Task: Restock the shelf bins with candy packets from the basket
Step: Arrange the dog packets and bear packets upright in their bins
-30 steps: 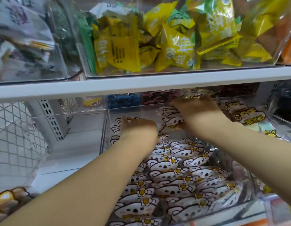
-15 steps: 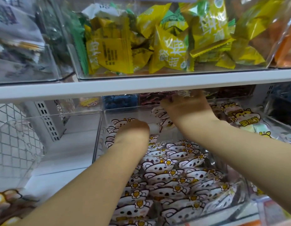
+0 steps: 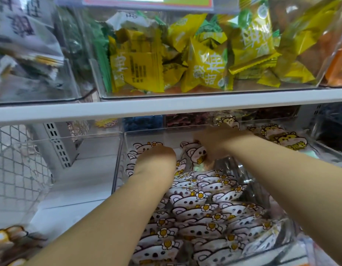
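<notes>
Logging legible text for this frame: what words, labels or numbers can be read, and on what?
Nothing reads with certainty.
Yellow packets: large white Chinese characters, sideways, not surely legible; the small print is too small.
Hamster packets: yellow lettering, blurred.
Grey packets, upper left: dark characters, blurred.
Shelf label, top edge: cut off, unreadable.
Koala packets: pictures, no lettering discernible.

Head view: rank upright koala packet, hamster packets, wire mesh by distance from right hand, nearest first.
1. upright koala packet: against the right hand, just to its left.
2. hamster packets: further right.
3. wire mesh: far left.
</notes>
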Motion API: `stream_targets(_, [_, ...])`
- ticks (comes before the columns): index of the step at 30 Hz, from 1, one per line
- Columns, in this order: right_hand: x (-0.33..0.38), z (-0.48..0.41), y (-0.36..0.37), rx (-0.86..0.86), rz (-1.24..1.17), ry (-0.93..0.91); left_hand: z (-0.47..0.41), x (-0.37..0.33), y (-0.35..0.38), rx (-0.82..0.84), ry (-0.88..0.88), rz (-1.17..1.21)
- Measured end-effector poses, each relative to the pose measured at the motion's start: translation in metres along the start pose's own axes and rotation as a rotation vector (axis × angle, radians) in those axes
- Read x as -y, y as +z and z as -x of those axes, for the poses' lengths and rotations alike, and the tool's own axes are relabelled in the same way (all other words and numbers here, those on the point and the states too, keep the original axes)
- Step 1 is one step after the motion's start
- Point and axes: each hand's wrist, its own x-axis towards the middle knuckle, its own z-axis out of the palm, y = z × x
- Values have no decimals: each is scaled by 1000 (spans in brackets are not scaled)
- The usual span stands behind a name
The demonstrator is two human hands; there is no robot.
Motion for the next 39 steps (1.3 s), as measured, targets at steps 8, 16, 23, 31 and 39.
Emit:
stream_targets(8, [0,-12,26,52,190,51,-4,-1,-2,35,7,-38])
stream_targets(16, [-24,38,19,-309,23,-34,-10,-4,-26,6,-5,431])
stream_targets(23, [-22,37,36,-436,169,-12,-29,-33,-15,-92,93,556])
stream_targets(31, [-16,25,34,-299,230,-31,-42,-29,-7,-124,121,602])
stream_targets(39, [-24,20,37,-32,62,-93,-46,-32,4,-141,64,615])
